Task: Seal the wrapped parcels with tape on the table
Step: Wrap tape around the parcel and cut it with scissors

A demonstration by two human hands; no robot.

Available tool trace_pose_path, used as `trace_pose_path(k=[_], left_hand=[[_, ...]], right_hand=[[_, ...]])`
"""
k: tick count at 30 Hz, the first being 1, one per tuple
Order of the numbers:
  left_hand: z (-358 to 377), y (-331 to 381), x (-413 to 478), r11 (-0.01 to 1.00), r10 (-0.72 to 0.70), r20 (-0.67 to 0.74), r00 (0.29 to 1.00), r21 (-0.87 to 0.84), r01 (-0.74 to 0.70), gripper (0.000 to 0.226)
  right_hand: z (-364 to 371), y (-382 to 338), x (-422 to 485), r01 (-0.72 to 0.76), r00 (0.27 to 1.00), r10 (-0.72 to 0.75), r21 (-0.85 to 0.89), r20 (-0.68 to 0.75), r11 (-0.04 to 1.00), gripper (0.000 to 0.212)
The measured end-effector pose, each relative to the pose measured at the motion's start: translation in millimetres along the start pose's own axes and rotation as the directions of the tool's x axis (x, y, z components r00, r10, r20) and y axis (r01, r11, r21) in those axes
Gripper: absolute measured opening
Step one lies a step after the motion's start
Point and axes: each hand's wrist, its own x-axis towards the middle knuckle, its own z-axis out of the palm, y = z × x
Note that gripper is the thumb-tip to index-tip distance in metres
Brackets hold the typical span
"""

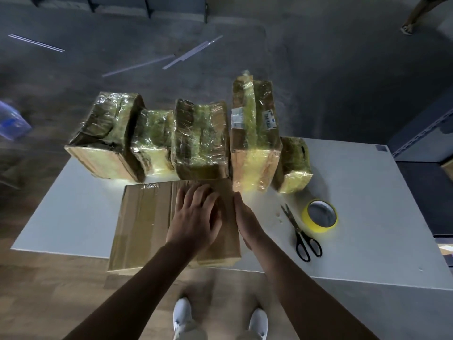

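My left hand lies flat on the brown parcel on the table, fingers straight. My right hand touches its right edge, fingers straight too, holding nothing. The tape sits further right, past the scissors, nearer my right hand.

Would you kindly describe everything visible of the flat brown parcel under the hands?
The flat brown parcel is a wide, low package in brown paper or cardboard, with glossy tape strips across its top. It lies flat on the white table, its near left corner appearing to reach just past the front edge. The left hand presses on its top; the right hand rests edge-on along its right side. Film-wrapped parcels stand just behind it.
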Motion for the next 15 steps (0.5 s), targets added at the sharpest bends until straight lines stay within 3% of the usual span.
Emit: trace_pose_path(k=[5, 7, 10, 13, 15], left_hand=[[-2.9, 3.5, -2.5, 0.999, 0.005, 0.034, 0.999, -0.046, -0.004, 0.045], [-8.4, 5.2, 1.0, 0.986, -0.026, -0.021, 0.999, -0.166, 0.022, 0.037], [-30.8, -0.9, 4.4, 0.895, -0.232, -0.116, 0.966, -0.414, 0.165, 0.026], [-49.4, -33.8, -4.0, 0.877, -0.427, -0.242, 0.871, -0.346, 0.334, 0.033], [-52.7, -63.1, -14.6, 0.792, -0.587, -0.143, 0.797, -0.305, 0.528, 0.052]], right_hand=[[-6.7, 13.7, -20.7, 0.05, 0.994, -0.036, -0.143, 0.101, 0.988, 0.055], [-11.3, 5.1, -20.1, 0.082, 0.995, -0.062, -0.282, 0.079, 0.956, 0.058], [-12.4, -14.2, -12.6, 0.081, 0.992, -0.108, -0.346, -0.061, 0.935, 0.076], [-3.3, -32.8, -9.2, 0.055, 0.998, -0.061, -0.26, -0.016, 0.964, 0.07], [0.2, -37.0, -9.1, 0.035, 0.999, -0.027, -0.194, 0.042, 0.98, 0.063]])
